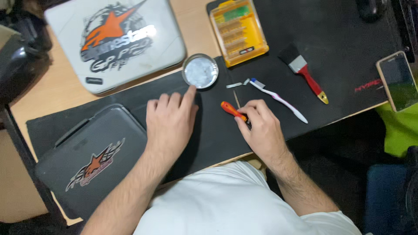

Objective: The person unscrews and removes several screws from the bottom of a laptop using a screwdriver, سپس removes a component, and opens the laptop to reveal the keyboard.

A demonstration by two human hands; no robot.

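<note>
Black desk mat [331, 52] carries both hands: left hand [170, 124] spread flat, fingertip at the dish [200, 71]; right hand [261, 128] pinching the screwdriver [231, 110], best kept steady and low.

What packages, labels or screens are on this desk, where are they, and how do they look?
Phone: right edge, screen dark, tan rim.
Bit case: top centre, yellow, clear lid.
White case: top left, orange star logo.
Dark case: lower left, beside left hand, same logo.

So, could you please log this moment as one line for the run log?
left hand: flat on black mat, fingertip at round metal dish | right hand: holding orange screwdriver | nearby: toothbrush, paintbrush
</note>
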